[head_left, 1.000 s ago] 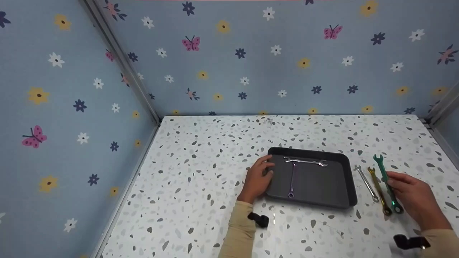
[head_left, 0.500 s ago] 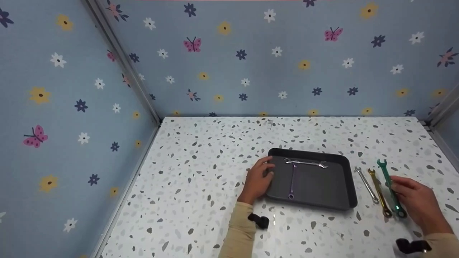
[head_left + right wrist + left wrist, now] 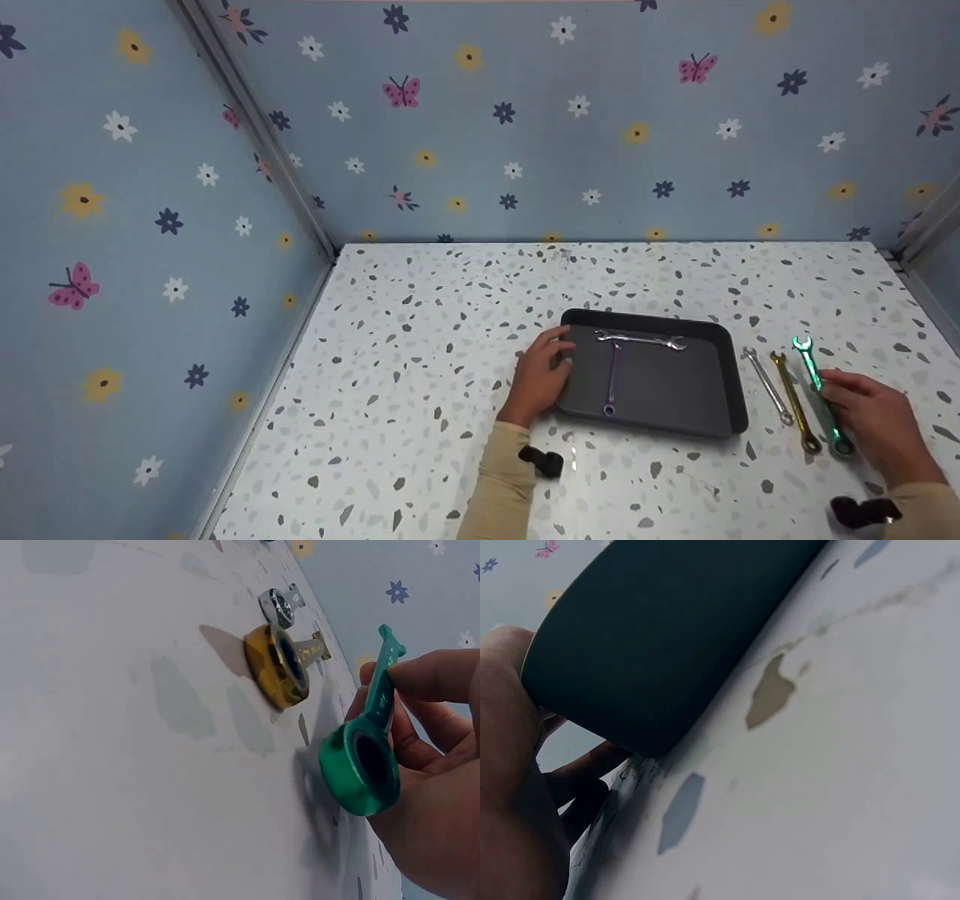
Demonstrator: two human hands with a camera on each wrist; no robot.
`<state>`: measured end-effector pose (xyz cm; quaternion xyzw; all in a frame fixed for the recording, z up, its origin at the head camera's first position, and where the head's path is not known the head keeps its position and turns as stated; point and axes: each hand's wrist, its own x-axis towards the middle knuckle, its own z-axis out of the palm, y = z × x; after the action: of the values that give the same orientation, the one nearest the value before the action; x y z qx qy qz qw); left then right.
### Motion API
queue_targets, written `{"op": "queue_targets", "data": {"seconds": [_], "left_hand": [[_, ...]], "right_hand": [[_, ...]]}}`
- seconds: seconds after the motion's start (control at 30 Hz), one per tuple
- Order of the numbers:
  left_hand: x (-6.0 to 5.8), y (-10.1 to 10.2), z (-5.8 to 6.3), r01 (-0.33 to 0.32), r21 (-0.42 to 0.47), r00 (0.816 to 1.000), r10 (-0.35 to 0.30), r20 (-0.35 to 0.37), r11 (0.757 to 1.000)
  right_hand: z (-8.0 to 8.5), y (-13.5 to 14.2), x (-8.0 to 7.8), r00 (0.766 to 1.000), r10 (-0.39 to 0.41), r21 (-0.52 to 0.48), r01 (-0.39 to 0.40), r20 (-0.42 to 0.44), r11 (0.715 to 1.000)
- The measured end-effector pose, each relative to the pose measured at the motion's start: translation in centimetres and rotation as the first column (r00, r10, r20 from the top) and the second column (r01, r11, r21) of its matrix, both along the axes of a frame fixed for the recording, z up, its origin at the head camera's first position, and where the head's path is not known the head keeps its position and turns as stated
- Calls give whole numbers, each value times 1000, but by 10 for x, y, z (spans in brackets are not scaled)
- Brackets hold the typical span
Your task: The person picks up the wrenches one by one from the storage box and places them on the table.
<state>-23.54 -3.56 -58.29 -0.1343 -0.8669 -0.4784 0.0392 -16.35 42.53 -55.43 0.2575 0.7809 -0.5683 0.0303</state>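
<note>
My left hand [image 3: 537, 379] holds the left wall of a dark grey baking tray [image 3: 675, 390], with fingers at its rim. Inside the tray lie a silver wrench [image 3: 641, 340] along the far side and a purple wrench [image 3: 613, 379] pointing towards me. My right hand [image 3: 874, 420] pinches a shiny green combination wrench [image 3: 816, 379] by its shaft. In the right wrist view the green wrench's ring end [image 3: 360, 769] hangs close over the table, its shadow beside it. Just left of it lie a gold wrench [image 3: 795, 401] and a smaller silver wrench [image 3: 767, 386], roughly parallel.
The white speckled table [image 3: 420, 375] extends left of the tray and behind it. A blue wall [image 3: 600, 90] with flowers and butterflies rises at the table's back edge, and another side wall [image 3: 135, 247] stands at the left.
The green wrench has shifted slightly right and towards me in my right hand, widening its gap from the gold wrench. The left hand and tray have stayed in place.
</note>
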Motion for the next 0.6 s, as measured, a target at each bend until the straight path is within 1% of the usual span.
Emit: {"op": "queue_targets", "data": {"seconds": [0.17,0.27,0.33,0.43,0.5,0.6], "left_hand": [[-1,1,0,-1,4,1000,1,7,1000],[-1,1,1,-1,10,1000,1,1,1000],[-2,2,2,1,15,1000,-1,-7,1000],[-2,1,3,3,15,1000,-3,-17,1000],[-2,1,2,7,12,1000,-7,-9,1000],[-2,-1,0,5,4,1000,-5,5,1000]], "right_hand": [[0,2,-1,999,5,81,-8,35,997],[1,2,0,997,22,140,-32,67,990],[2,3,0,997,38,167,-49,74,985],[2,3,-1,995,73,204,-86,71,975],[2,3,-1,992,98,215,-113,78,970],[2,3,0,980,172,252,-192,100,948]]}}
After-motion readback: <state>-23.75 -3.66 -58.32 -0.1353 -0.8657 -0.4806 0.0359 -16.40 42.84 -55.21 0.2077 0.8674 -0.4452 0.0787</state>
